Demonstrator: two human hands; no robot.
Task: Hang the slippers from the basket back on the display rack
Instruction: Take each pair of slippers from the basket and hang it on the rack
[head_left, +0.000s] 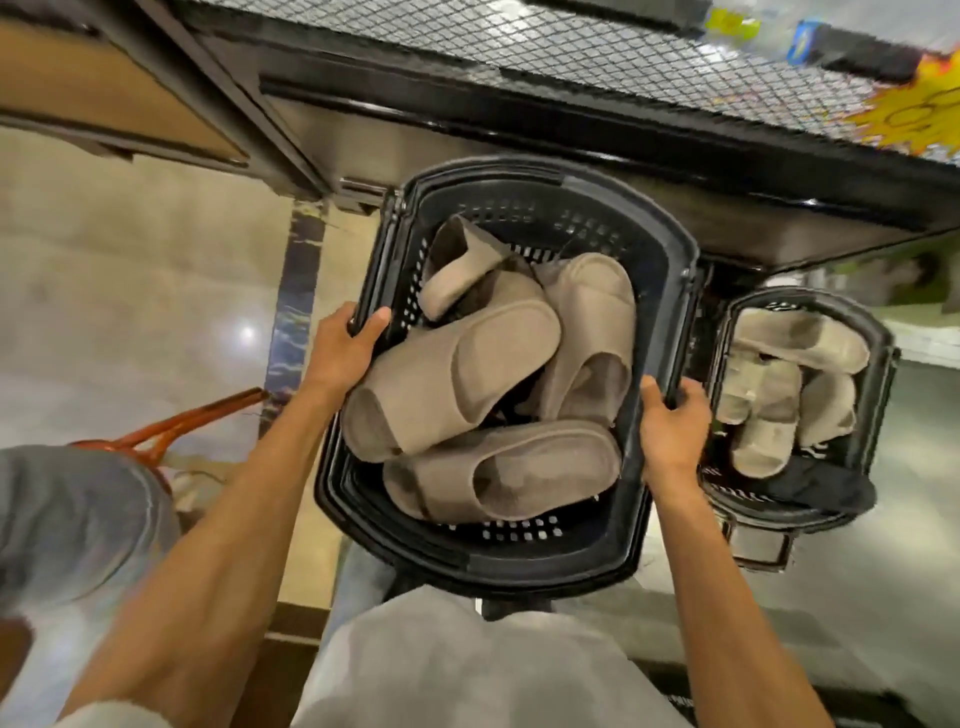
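Basket (673, 249): black perforated plastic, held out in front of the person's body and a little tilted. It is the landmark for every place given below.
Left hand (345, 353): fingers curled over the basket's left rim, thumb hooked on the inner edge, gripping it.
Right hand (670, 431): wrapped round the basket's right rim, toward its near end, gripping it.
Reason for the hold: probably that a grip on opposite rims steadies a bulky, loose load. Neither hand is free to lift a slipper.
Slippers (452, 374): taupe foam slides, at least four, heaped inside the basket and lying across one another. None is on the rack yet.
Display rack (571, 47): wire mesh panel above and beyond the basket's far end, close by. No hooks can be made out.
Second basket (891, 364): just right of the basket, lower down, holding paler slippers (779, 384).
Step in hand: likely carrying the basket up to the rack.
Next move calls for: a resting place for the basket beside the rack, so one hand can pick and hang.
Risk: top slippers may slide out if the tilt grows.
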